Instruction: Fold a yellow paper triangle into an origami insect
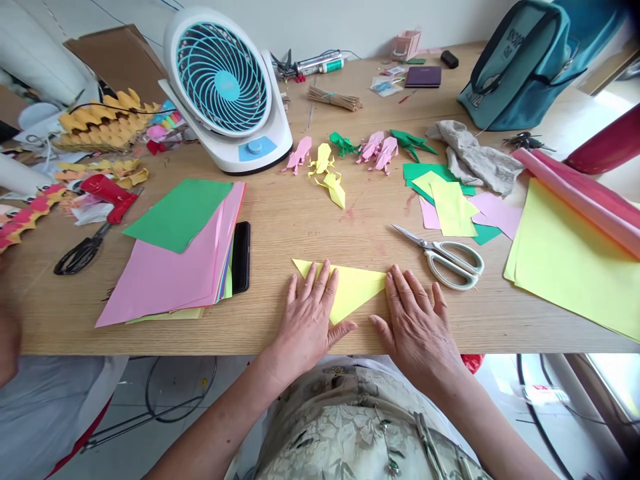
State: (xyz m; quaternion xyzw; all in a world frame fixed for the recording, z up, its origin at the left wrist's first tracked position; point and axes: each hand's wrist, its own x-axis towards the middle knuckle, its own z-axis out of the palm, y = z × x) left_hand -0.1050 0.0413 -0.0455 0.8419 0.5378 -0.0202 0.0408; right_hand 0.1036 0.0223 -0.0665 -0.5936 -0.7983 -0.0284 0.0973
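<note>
A sheet of yellow paper [357, 287], folded into a triangle, lies flat near the table's front edge with its long side away from me. My left hand [311, 308] is open and presses flat on the left part of it, covering some of the paper. At the triangle's right corner rests my right hand [417, 320], also open, its fingertips on or against the corner. Scissors [450, 259] with pale handles lie just beyond my right hand, blades pointing left.
Coloured paper sheets [173, 273] and a black phone [241, 257] lie left. Folded paper figures [325, 160] sit beyond, near a fan [227, 87]. Paper scraps [450, 203] and large yellow sheets [575, 260] lie right. Another person's arm [7, 333] shows at far left.
</note>
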